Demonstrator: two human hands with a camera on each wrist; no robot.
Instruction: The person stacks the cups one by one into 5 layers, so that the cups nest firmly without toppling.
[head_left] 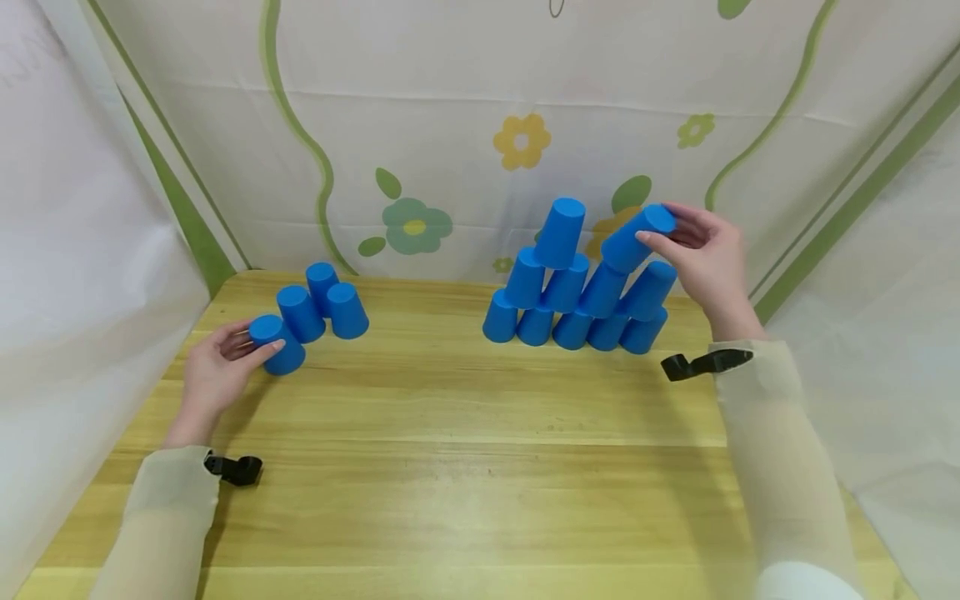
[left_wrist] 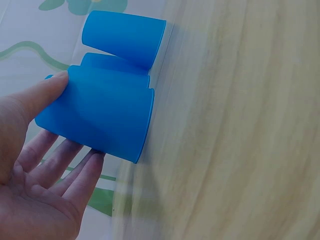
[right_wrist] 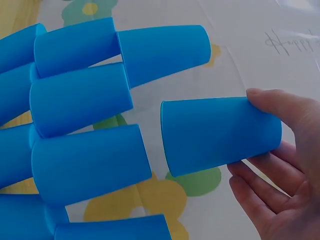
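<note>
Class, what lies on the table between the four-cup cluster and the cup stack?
Nothing: the head view shows bare tabletop from cluster to stack.

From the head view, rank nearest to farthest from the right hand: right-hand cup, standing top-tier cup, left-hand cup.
1. Right-hand cup: gripped by the right hand.
2. Standing top-tier cup: left of that cup.
3. Left-hand cup: far left, gripped by the left hand.
</note>
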